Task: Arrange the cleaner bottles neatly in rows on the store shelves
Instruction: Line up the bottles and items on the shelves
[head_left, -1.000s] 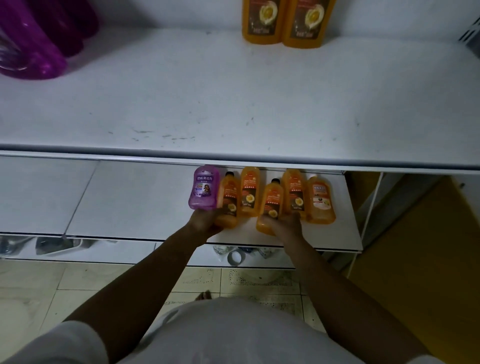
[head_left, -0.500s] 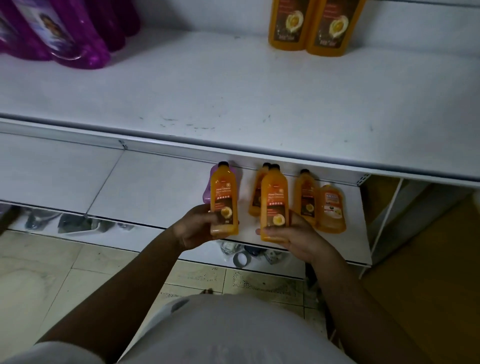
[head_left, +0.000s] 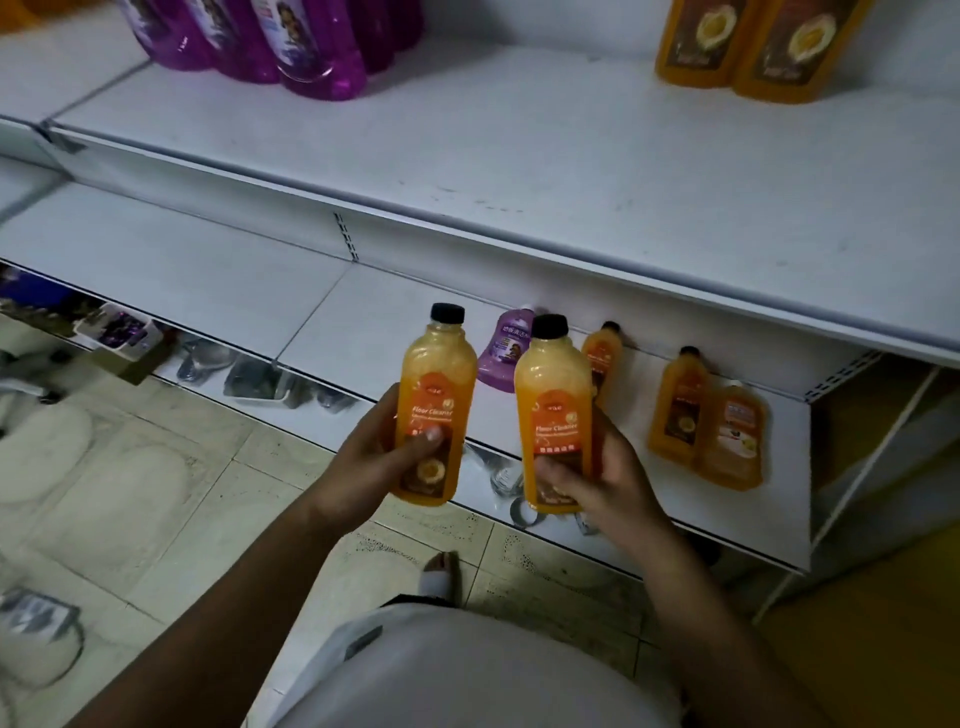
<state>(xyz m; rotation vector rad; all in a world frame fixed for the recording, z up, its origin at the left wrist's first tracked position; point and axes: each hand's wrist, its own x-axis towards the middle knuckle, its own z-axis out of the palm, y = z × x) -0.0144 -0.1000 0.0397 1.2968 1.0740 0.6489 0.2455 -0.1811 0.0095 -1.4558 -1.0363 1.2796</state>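
Two orange floor-cleaner bottles are in hand, upright with black caps up, at lower centre of the frame, held in front of the lower shelf's edge and not resting on it. The left-held bottle (head_left: 435, 395) has the left hand (head_left: 376, 465) wrapped round its lower half, thumb across the label. The right-held bottle (head_left: 553, 410) has the right hand (head_left: 610, 483) curled round its base, fingers over the label's foot. The two bottles are close but apart. On the lower shelf (head_left: 218, 260), centre right, stand a small purple bottle (head_left: 506, 358) and a small orange bottle (head_left: 602, 356) near it. Further right, a darker orange bottle (head_left: 678, 410) touches a paler orange bottle (head_left: 735, 441). Spacing is uneven and the kinds are mixed, so no true row. On the upper shelf (head_left: 519, 156), a purple cluster (head_left: 270, 41) sits at upper left and two large orange bottles (head_left: 753, 47) at upper right, with a wide bare stretch between. Judgement: early to mid task. Both held bottles are unplaced, the lower group wants sorting, and the likely home for orange is beside the pair at upper right. Shelves are white, flat and scuffed. The room is dim. Pale tiled floor (head_left: 156, 467) fills lower left, and a foot (head_left: 441, 571) shows at bottom centre. Dark clutter (head_left: 249, 374) lies under the lower shelf, too dim to identify.
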